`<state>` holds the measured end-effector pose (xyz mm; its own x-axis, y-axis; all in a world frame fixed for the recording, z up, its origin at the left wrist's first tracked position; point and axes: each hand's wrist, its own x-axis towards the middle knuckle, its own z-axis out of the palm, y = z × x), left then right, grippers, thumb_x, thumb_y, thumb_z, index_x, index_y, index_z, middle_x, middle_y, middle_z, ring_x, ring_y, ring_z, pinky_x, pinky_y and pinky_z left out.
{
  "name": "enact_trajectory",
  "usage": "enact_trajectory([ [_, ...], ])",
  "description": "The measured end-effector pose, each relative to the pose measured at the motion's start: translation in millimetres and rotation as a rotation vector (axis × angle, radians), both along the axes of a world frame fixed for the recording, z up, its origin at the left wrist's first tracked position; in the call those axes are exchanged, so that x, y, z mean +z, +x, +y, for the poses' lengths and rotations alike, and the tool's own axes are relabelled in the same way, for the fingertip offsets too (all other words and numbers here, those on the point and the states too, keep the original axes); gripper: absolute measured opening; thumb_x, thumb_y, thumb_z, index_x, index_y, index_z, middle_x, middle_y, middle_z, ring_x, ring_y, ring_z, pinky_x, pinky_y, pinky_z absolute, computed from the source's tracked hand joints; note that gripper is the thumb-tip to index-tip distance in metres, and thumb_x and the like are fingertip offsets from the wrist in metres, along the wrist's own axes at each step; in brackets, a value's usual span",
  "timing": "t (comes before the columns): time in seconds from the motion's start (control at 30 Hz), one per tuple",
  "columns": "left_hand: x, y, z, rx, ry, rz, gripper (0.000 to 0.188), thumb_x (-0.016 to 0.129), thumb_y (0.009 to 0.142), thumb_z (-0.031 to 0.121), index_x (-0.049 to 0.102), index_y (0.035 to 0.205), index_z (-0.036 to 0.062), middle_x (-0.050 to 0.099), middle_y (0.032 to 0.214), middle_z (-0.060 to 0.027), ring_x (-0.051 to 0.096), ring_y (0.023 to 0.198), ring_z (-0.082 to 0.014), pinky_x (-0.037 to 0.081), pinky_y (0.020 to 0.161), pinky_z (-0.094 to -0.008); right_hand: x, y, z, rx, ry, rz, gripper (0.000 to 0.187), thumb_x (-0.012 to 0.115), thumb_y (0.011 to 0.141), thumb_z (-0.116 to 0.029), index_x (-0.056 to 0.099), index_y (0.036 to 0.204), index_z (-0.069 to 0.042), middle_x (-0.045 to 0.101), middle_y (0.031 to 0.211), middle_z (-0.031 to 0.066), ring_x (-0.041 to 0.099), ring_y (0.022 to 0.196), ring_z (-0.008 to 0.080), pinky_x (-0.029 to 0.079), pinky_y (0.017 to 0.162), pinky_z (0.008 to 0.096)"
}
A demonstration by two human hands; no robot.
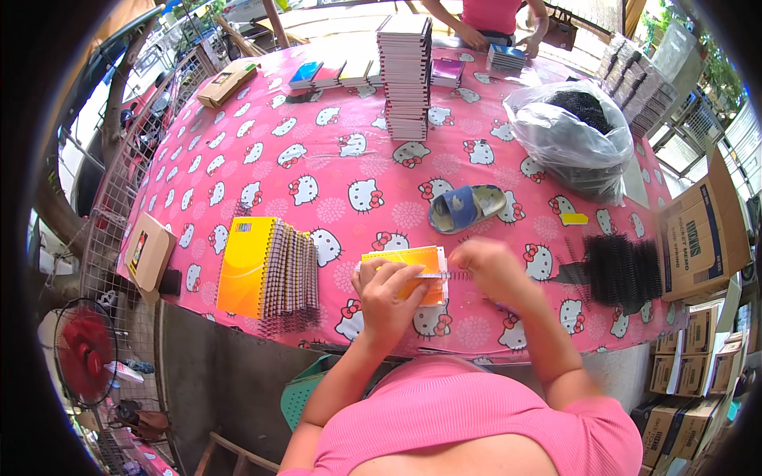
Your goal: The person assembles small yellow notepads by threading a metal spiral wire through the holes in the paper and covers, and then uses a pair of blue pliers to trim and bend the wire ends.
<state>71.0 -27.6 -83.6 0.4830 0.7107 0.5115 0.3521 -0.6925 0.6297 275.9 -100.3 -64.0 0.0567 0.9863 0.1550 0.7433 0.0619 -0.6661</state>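
Observation:
A small yellow-orange notebook (417, 259) lies in front of me, with its row of punched holes running across it. My left hand (386, 295) presses on it, thumb and fingers gripping the left part of the pages. A thin dark spiral coil (457, 276) sticks out from the right end of the hole row. At that coil's outer end is my right hand (486, 266), slightly blurred, its fingers closed in a pinch on the coil. To the left stands a stack of yellow spiral notebooks (252, 266) with their coils facing right.
A blue slipper (464, 208) lies just beyond my hands. Black coils (623, 270) are piled at right, beside a cardboard box (702, 230). Farther off stand a tall notebook stack (405, 79) and a plastic bag of coils (567, 139). Another person (492, 16) works across the table.

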Motion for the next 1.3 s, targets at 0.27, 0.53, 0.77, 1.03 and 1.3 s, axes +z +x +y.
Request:
enact_trajectory([
  [0.27,4.7,9.8,8.1,-0.047,0.025,-0.034,0.025,0.08,0.063,0.02,0.068,0.084,0.0126,0.064,0.086,-0.0007,0.052,0.094,-0.0228,0.033,0.086,-0.042,-75.7,102.0,46.3,-0.282,-0.005,-0.37,0.046,0.081,0.06,-0.022,0.06,0.096,-0.004,0.061,0.1,0.0132,0.061,0.093,0.0276,0.051,0.078,0.0364],
  [0.53,9.2,11.9,9.3,-0.058,0.038,-0.065,0.026,0.082,0.058,0.016,0.065,0.077,0.01,0.064,0.081,-0.0036,0.055,0.09,-0.0241,0.038,0.082,-0.0396,-23.1,48.1,4.9,0.01,0.144,0.626,0.045,0.077,0.065,-0.011,0.053,0.103,-0.005,0.06,0.094,0.0064,0.057,0.088,0.0139,0.049,0.077,0.0298],
  [0.77,6.9,11.6,8.7,-0.08,0.024,-0.067,0.03,0.083,0.056,0.016,0.066,0.08,0.0097,0.063,0.079,-0.0032,0.056,0.089,-0.0234,0.039,0.082,-0.039,-2.9,53.4,10.7,-0.003,0.017,0.087,0.035,0.07,0.07,-0.005,0.054,0.1,-0.005,0.063,0.084,0.0046,0.06,0.077,0.0189,0.049,0.07,0.0328],
  [1.03,18.6,10.7,17.8,-0.08,-0.078,-0.08,0.039,0.082,0.061,0.012,0.065,0.095,0.0053,0.062,0.101,-0.0092,0.057,0.097,-0.0271,0.044,0.086,-0.0409,5.7,46.9,28.5,-0.176,0.104,0.018,0.036,0.07,0.064,-0.003,0.059,0.098,-0.003,0.064,0.087,0.0012,0.059,0.08,0.0111,0.048,0.067,0.0282],
  [1.3,-10.7,-19.1,27.6,-0.102,-0.567,-0.443,0.033,0.066,0.077,-0.009,0.06,0.109,-0.0024,0.054,0.111,-0.0088,0.055,0.107,-0.0181,0.05,0.094,-0.0291,13.2,28.5,37.9,0.14,0.086,0.755,0.038,0.068,0.064,-0.002,0.059,0.101,-0.002,0.066,0.082,0.0069,0.062,0.072,0.0145,0.048,0.063,0.0282],
])
